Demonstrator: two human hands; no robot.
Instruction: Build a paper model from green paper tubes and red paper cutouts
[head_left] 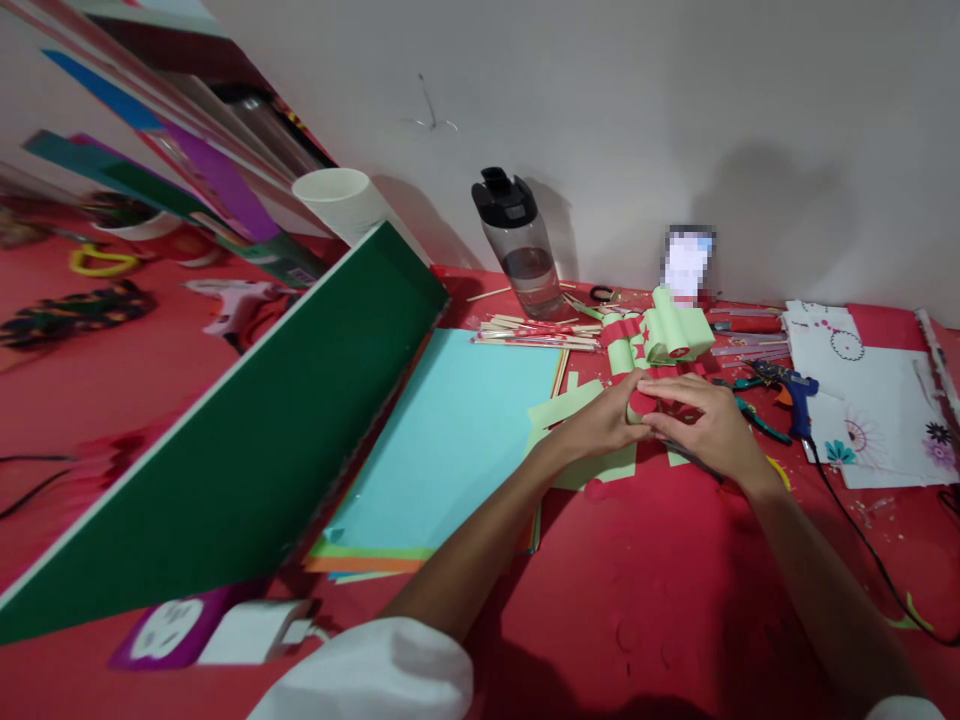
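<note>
Between my two hands is a small light-green paper roll with a red disc on its top end. My left hand grips it from the left, fingers closed around its side. From the right, my right hand pinches it with thumb and fingertips. Just beyond them sits a light-green paper piece made of rolls and a box shape, with red trim. Cut light-green paper pieces lie beneath and left of my hands. Right of my right hand are teal-handled pliers, partly hidden.
A blue glue gun with a cord lies at right beside decorated white sheets. Left are stacked coloured paper and a leaning green board. Behind stand a water bottle, wooden sticks and a phone.
</note>
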